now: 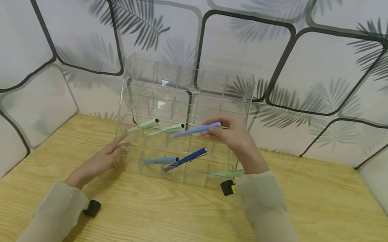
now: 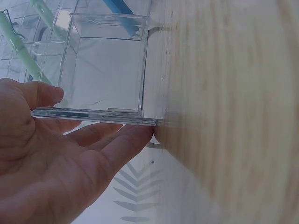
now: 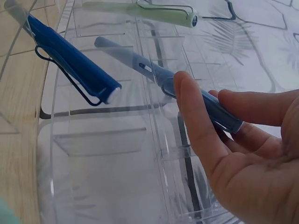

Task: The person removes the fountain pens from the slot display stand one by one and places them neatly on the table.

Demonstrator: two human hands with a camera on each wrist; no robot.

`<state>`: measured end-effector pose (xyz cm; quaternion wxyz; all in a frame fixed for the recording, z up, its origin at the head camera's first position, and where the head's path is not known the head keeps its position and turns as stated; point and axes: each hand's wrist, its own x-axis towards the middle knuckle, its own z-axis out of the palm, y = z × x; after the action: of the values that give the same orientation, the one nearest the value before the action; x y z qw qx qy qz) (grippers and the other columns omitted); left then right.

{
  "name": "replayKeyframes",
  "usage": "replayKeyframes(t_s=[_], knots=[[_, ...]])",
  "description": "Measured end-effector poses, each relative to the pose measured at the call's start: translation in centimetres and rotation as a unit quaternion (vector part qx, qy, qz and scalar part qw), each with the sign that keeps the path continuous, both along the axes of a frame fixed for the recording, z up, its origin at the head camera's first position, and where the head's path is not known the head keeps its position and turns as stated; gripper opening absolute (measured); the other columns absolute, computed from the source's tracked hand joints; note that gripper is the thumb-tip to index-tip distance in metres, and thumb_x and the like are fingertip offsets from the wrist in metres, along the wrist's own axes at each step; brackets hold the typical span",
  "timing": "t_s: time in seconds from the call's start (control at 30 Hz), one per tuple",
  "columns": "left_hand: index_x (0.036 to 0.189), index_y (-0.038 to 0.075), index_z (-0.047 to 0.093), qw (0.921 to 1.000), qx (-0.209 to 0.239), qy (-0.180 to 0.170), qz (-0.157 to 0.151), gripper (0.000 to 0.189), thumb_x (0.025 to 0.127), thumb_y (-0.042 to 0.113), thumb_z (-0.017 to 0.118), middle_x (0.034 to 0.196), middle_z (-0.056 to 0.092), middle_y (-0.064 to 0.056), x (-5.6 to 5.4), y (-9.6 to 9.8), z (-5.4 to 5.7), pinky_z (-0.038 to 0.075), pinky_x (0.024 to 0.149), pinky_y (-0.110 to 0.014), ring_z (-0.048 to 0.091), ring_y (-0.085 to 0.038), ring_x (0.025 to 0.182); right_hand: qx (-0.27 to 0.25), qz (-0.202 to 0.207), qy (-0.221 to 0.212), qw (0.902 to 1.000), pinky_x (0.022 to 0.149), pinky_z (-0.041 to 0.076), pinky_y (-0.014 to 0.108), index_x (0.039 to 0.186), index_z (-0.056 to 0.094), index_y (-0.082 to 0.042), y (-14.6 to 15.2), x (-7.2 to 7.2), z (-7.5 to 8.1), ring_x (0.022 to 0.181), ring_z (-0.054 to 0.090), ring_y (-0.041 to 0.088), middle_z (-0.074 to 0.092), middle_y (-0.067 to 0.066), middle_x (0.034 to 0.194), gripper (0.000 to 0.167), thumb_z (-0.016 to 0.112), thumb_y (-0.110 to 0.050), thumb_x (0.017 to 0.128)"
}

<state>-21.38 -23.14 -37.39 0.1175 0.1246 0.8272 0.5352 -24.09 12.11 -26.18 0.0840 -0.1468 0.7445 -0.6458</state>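
A clear acrylic pen rack (image 1: pixel 187 91) stands on the table, divided into tiered compartments. My left hand (image 1: pixel 105 159) grips its left side wall; in the left wrist view the thumb is inside that wall and the fingers are outside. Between thumb and fingers, my right hand (image 1: pixel 239 141) pinches a periwinkle-blue pen (image 1: pixel 192 131), tilted, its lower end at a compartment in the third row down. Two light green pens (image 1: pixel 145 125) lean in that row to its left. Below are a light blue pen (image 1: pixel 161 161) and a dark blue pen (image 3: pixel 74 63) with a wire clip.
Another light green pen (image 1: pixel 224 174) lies in the bottom row at right, partly behind the right sleeve (image 1: pixel 262 194). Small black pieces (image 1: pixel 92 208) sit by both cuffs. Behind the wood-grain table (image 1: pixel 148 223) rises a patterned backdrop (image 1: pixel 241 57), close behind the rack.
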Motion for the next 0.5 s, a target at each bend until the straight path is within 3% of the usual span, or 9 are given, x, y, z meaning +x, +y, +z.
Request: replayKeyframes(t_s=[0.33,0.5], knots=[[0.163,0.009,-0.007,1.0,-0.001,0.003,0.003,0.062,0.114,0.026,0.027,0.163,0.012,-0.031,0.1,0.0,0.1,0.027,0.107,-0.069,0.017,-0.051,0.146,0.008,-0.06,0.027,0.9978,0.087,0.055,0.034,0.126,0.058,0.016,1.6,0.4,0.7,0.086,0.073,0.016,0.064,0.028,0.115,0.025,0.053,0.006,0.103],[0.163,0.008,-0.008,0.9999,-0.011,0.007,0.0,0.062,0.114,0.025,0.027,0.162,0.014,-0.033,0.1,0.0,0.1,0.04,0.101,-0.06,0.023,-0.052,0.144,0.027,-0.078,0.037,0.9959,0.087,0.055,0.034,0.124,0.059,0.014,2.4,0.6,1.0,0.091,0.072,0.019,0.065,0.028,0.117,0.024,0.054,0.002,0.104]])
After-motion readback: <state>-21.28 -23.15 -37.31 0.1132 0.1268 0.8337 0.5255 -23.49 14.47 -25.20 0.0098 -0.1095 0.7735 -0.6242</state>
